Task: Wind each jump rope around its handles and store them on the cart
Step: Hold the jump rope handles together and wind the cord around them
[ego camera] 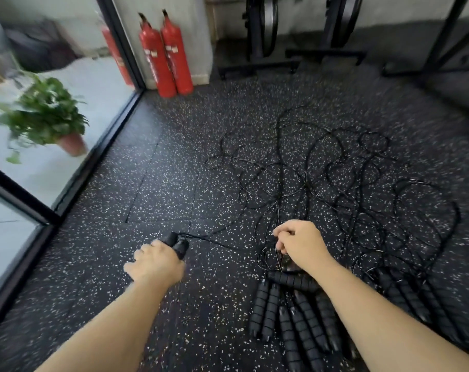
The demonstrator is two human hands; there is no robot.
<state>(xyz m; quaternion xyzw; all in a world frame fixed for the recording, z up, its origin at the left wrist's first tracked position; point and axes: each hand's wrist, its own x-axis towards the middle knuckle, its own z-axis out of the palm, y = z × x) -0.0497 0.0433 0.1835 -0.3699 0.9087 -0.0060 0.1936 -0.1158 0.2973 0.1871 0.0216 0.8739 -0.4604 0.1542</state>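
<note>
Both your hands are on one jump rope, low over the speckled floor (174, 162).

Your left hand (155, 264), at 7 o'clock, is curled round two black handles (178, 244) held together, their ends pointing to 1 o'clock. A thin cord (217, 240) runs from them toward 3 o'clock to your right hand (300, 245), whose fingers pinch cord strands. The tangle of ropes (322, 183) sprawls on the floor at 3 o'clock. The loose foam handles (295, 318) lie bunched at 5 o'clock under your right forearm. Two fire extinguishers (163, 55) stand at 11 o'clock and a potted plant (48, 119) at 9 o'clock.
</note>
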